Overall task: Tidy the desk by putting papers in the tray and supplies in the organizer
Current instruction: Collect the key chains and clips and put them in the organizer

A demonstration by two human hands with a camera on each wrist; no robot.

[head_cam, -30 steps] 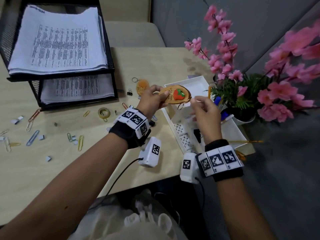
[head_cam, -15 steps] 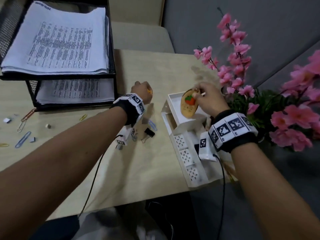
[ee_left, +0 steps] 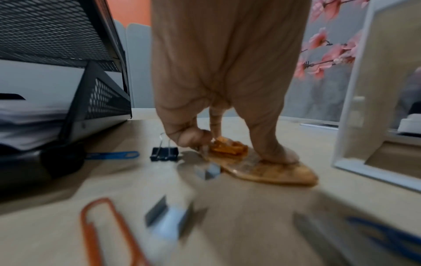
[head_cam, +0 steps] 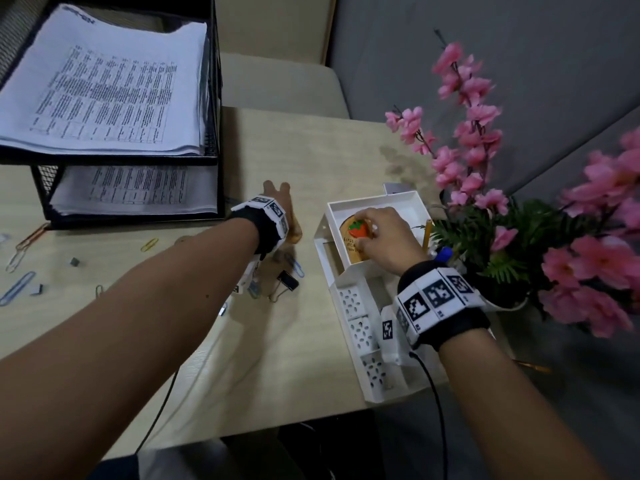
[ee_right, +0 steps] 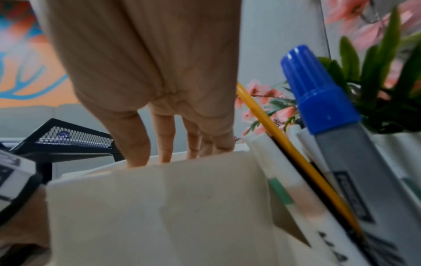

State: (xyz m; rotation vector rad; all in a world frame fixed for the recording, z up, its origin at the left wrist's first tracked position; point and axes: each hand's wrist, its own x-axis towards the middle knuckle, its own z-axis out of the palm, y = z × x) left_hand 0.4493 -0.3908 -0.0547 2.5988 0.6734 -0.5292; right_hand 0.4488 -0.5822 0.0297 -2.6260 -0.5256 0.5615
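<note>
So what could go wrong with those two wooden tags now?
1. The left hand pinches the orange tag, which lies flat on the desk. Such a thin grip could slip.
2. The binder clip sits right beside that hand and might get knocked away.
3. The right hand holds the strawberry tag in the organizer, close to the pencil. Pulling back might bump it.

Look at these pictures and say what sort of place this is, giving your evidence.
Probably an office desk or study corner: a mesh paper tray stacked with printed papers, a white organizer with a marker and pencil, and paper clips strewn over the desk.
</note>
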